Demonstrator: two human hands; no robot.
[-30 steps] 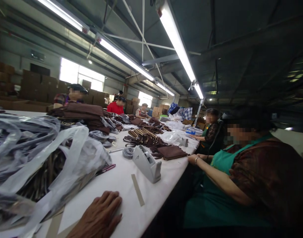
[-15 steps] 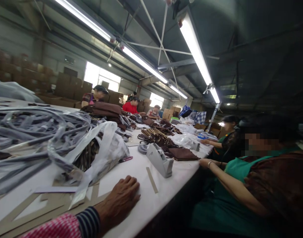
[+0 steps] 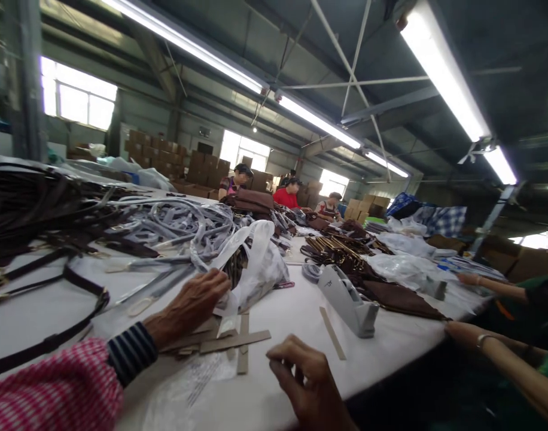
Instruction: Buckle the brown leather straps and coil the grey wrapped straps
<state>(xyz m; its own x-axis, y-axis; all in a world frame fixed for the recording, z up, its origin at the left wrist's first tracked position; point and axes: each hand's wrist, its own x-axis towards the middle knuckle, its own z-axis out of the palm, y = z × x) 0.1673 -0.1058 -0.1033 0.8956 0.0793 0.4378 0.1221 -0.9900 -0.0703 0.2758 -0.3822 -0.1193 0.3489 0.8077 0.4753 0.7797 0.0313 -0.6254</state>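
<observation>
My left hand (image 3: 191, 306) is at the near side of a white plastic bag (image 3: 262, 272), its bent fingers against the bag's edge. Those fingers are closed, but the fingertips are hidden, as is whatever they may hold. Small dark pieces show inside the bag's mouth. Flat grey-brown strips (image 3: 236, 341) lie crossed on the white table (image 3: 256, 389) beside and below that hand. At the front, my right hand (image 3: 307, 380) hovers with loosely curved fingers, the thumb apart from them and nothing between. A clear plastic sheet (image 3: 184, 383) with printing lies between my arms.
A grey tape dispenser (image 3: 348, 299) and a single strip (image 3: 332, 333) lie right of centre. Plastic-wrapped straps (image 3: 179, 224), dark belts (image 3: 54, 335) and brown bags (image 3: 404, 296) cover much of the table. A co-worker's hand (image 3: 466, 335) touches the nearest brown bag at the right edge.
The view has swung left. My left hand has gone from the bare table by the strips to the plastic bag. My right hand has come into view.
</observation>
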